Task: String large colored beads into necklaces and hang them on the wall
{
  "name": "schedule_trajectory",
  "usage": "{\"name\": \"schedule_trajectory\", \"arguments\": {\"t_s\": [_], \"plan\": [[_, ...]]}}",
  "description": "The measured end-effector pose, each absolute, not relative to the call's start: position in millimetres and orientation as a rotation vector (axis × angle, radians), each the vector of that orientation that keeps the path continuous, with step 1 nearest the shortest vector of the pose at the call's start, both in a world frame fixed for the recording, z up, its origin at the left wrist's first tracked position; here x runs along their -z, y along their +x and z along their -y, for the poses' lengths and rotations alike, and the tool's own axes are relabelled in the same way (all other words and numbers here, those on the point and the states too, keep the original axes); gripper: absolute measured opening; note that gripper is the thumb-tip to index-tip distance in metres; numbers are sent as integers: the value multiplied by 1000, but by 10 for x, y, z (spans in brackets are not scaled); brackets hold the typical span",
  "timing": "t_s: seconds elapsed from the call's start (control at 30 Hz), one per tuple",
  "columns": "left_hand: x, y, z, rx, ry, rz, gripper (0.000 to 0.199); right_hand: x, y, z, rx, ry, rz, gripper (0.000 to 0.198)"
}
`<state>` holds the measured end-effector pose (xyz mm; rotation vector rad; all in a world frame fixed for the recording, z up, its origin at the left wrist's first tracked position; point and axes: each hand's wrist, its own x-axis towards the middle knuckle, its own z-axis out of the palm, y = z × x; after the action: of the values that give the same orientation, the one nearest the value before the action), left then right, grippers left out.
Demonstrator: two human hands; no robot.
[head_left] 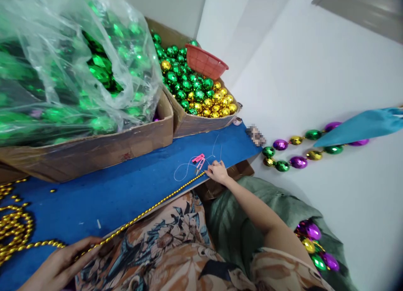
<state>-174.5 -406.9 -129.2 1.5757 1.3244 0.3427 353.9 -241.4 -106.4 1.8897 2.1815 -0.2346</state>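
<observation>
A string of small gold beads (pixel 154 206) is stretched along the front edge of the blue tabletop, between my two hands. My right hand (pixel 217 172) pinches its far end, fingers closed. A thin needle-like line rises beside those fingertips. At the lower left, my left hand (pixel 64 261) is closed on the same string, which passes between its fingers and runs on to a coiled heap of gold beads (pixel 14 228). Just left of my right hand lie small thread snips (pixel 200 167), a pink tag (pixel 198 158) and a loop of white thread (pixel 181 173).
Cardboard boxes line the back: one holds plastic-wrapped green shiny pieces (pixel 100 71), another green and gold balls (pixel 185 84) with a red basket (pixel 206 61) on top. A large bead garland (pixel 298 162) hangs on the right. Below it stands a green sack (pixel 283 198) with beads.
</observation>
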Motion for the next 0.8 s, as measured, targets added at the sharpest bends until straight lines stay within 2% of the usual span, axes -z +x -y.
{"name": "schedule_trajectory", "arguments": {"t_s": [0.27,0.37,0.6,0.8], "plan": [[1377,-1799,4122,-343,1601,-1315,28,1056,3497,2456,152,1849,-2175,32],[1293,-1758,4060,-306,1599,-1396,26,1055,3488,2437,114,1836,-2167,31],[970,-1618,4041,-254,1663,-1663,38,1114,3526,2493,77,1764,-2253,33],[1014,-1593,4026,-290,1656,-1761,31,1300,3647,2437,-18,1666,-2322,35]]}}
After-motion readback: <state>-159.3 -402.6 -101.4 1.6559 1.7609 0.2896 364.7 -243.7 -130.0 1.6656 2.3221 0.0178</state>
